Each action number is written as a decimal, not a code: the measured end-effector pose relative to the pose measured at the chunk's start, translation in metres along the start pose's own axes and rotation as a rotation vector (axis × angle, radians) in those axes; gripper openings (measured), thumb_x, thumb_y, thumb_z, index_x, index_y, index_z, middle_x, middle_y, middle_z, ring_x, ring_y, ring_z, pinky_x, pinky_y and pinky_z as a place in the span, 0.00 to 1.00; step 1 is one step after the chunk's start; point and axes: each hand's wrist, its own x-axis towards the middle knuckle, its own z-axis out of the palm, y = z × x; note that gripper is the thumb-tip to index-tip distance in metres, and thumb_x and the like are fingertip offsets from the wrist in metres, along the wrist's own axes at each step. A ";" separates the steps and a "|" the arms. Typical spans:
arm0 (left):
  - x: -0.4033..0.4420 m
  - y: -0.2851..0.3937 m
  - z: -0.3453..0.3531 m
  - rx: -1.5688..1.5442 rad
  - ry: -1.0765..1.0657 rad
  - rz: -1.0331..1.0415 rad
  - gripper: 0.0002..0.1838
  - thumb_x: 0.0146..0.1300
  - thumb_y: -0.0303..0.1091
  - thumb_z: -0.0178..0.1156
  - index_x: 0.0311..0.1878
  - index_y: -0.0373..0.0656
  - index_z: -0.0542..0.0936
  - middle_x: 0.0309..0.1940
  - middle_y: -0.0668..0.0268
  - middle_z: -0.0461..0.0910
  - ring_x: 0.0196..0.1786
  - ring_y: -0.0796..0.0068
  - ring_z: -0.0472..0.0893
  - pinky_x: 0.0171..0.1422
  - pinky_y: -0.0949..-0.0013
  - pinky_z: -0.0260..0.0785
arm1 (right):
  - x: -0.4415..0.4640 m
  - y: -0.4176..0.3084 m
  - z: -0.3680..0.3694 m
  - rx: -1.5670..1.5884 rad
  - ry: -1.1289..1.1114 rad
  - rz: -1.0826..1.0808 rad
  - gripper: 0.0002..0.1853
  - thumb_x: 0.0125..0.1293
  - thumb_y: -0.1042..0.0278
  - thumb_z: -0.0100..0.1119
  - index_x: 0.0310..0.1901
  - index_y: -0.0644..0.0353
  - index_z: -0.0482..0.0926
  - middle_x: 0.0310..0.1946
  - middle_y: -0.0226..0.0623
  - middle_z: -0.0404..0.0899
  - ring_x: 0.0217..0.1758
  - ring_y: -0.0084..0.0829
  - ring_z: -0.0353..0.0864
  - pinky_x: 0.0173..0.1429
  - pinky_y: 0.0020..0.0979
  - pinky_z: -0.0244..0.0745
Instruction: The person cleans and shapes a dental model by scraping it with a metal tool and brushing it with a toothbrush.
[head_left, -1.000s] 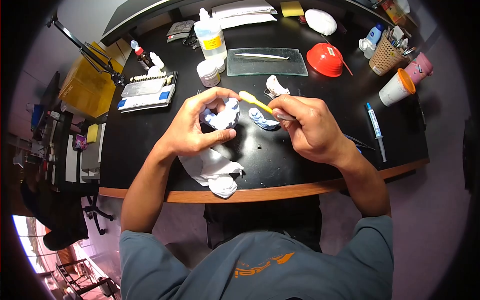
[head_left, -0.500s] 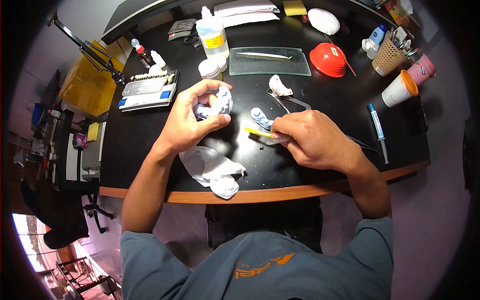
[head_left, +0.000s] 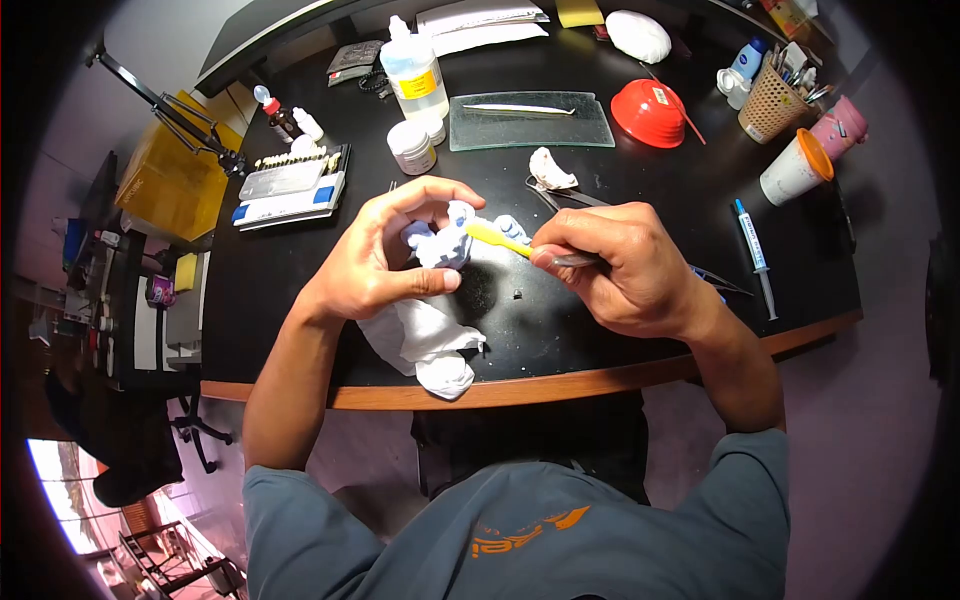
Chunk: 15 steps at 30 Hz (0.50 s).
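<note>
My left hand (head_left: 375, 255) curls its fingers and thumb around a pale blue-white dental cast (head_left: 446, 248) with darker blue patches. Closed in a pinch, my right hand (head_left: 622, 268) grips a slim tool with a yellow head (head_left: 500, 240) and a darker handle; its exact kind is unclear. The yellow tip reaches the right edge of the cast, and I cannot tell whether it touches. A second bluish cast piece (head_left: 513, 230) lies on the table just behind the tool. Farther back, a whitish cast piece (head_left: 552, 170) lies against a metal instrument (head_left: 585, 197).
A crumpled white cloth or bag (head_left: 440, 345) lies near the black table's front edge. Farther back are a clear bottle (head_left: 415, 85), a glass slab (head_left: 530, 132), a red bowl (head_left: 650, 113) and a shade guide box (head_left: 292, 185). To the right lies a syringe (head_left: 754, 255).
My right hand has brought the yellow-headed tool up and left to the cast. My left hand has shifted slightly right and down, turning the cast.
</note>
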 end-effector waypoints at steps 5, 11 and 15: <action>0.001 0.002 0.001 0.004 -0.021 0.014 0.36 0.56 0.26 0.82 0.68 0.36 0.79 0.57 0.68 0.79 0.54 0.80 0.75 0.62 0.72 0.72 | -0.003 0.008 0.006 0.045 -0.102 -0.050 0.05 0.62 0.81 0.65 0.39 0.65 0.82 0.28 0.47 0.83 0.31 0.49 0.85 0.37 0.42 0.77; 0.000 0.001 -0.006 -0.170 -0.019 -0.050 0.37 0.56 0.32 0.79 0.69 0.34 0.78 0.46 0.69 0.81 0.47 0.82 0.78 0.53 0.77 0.72 | -0.003 0.006 -0.003 0.014 -0.199 0.034 0.06 0.58 0.80 0.65 0.38 0.65 0.82 0.27 0.46 0.83 0.31 0.49 0.85 0.38 0.43 0.78; 0.001 0.001 -0.002 -0.272 0.053 -0.100 0.44 0.49 0.43 0.78 0.70 0.32 0.75 0.35 0.65 0.80 0.38 0.75 0.80 0.48 0.73 0.71 | -0.004 0.010 -0.003 -0.066 -0.203 0.023 0.06 0.60 0.80 0.66 0.39 0.65 0.84 0.29 0.44 0.84 0.32 0.47 0.86 0.37 0.41 0.78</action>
